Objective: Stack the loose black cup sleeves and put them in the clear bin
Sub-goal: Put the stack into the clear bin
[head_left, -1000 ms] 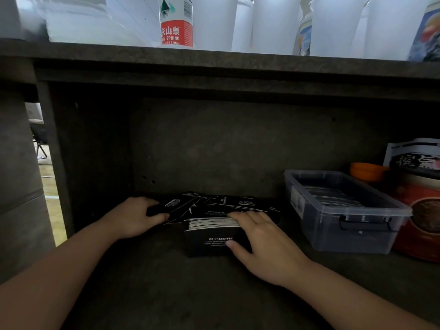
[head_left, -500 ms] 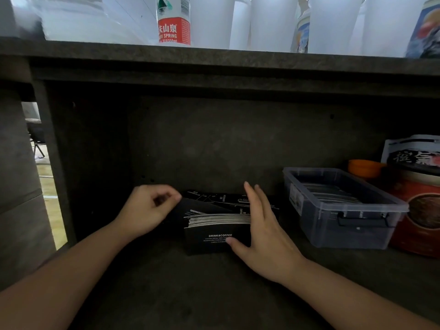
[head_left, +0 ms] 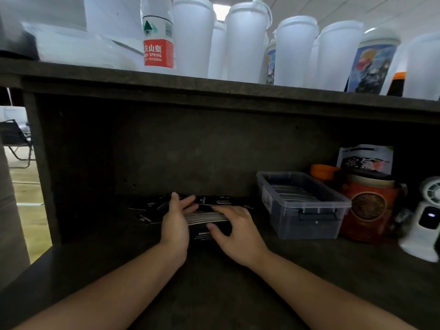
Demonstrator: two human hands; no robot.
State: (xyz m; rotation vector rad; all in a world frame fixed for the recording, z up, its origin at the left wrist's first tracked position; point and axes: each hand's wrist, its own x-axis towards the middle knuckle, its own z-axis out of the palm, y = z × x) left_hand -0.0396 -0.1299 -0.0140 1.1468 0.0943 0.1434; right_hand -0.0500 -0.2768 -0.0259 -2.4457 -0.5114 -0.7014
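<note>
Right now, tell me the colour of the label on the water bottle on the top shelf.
Red with white lettering, on the water bottle; head view.

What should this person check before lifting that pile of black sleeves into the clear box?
1. Stack of sleeves squared up: cannot tell, hands cover its ends.
2. Left hand against the stack's left side: ok.
3. Right hand holding the stack's right end: ok.
4. All sleeves gathered: not ok, loose sleeves still lie scattered behind and left.
5. Clear bin open, no lid: ok.
6. Room in the bin: ok, partly filled.
</note>
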